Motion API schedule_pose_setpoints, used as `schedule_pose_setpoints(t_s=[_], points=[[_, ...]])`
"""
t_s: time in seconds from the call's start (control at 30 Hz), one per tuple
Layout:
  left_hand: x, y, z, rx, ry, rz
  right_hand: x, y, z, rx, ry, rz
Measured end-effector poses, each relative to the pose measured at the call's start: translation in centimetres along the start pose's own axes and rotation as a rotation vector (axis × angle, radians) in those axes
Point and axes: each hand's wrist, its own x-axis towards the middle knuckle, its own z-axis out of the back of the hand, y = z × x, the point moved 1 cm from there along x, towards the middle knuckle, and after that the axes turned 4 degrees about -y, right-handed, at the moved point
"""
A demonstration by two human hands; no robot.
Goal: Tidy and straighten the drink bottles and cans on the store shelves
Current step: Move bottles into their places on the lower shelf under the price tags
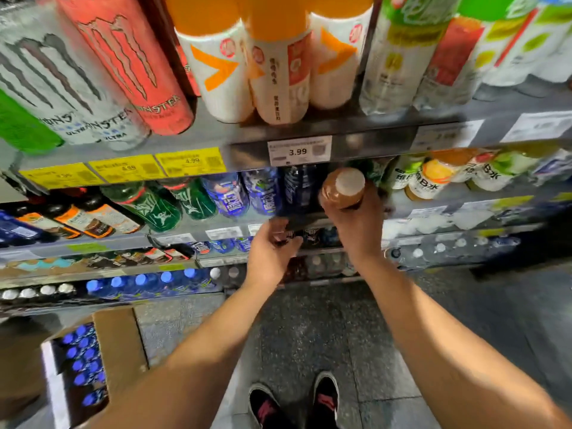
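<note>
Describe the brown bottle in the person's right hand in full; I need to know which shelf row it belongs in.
The brown bottle looks like clear plastic filled with a brownish-orange drink, topped by a white cap that faces the camera. The picture is blurred, so no label can be read. The right hand grips its body from below, fingers curled round it. It is held in front of the second shelf, just below the 3.99 price tag, between dark blue bottles and green ones.

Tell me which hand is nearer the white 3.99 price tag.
Right. The right hand grips a brown bottle just below the 3.99 price tag. The left hand sits lower, reaching toward the shelf beneath.
</note>
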Motion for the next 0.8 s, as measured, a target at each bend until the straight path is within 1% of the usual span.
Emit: schedule_pose_setpoints(t_s=[0.1, 0.23, 0.37, 0.57, 0.8], points=[[0.2, 0.6, -0.1, 0.024, -0.042, -0.032, 1.6, -0.8, -1.0, -0.015, 0.035, 0.032], [0.4, 0.6, 0.0, 0.021, -0.093, -0.033, 3.7, -0.3, -1.7, -0.045, 0.031, 0.092], [0.8, 0.8, 0.2, 0.007, -0.143, 0.031, 5.1, 0.2, -2.1, -0.012, 0.055, 0.089], [1.3, -0.2, -0.2, -0.027, -0.197, 0.077, 6.1, -0.5, -2.5, -0.079, 0.116, 0.077], [1.5, -1.6, 0.2, -0.071, -0.206, 0.076, 5.4, 0.7, -1.5, -0.144, 0.105, 0.080]])
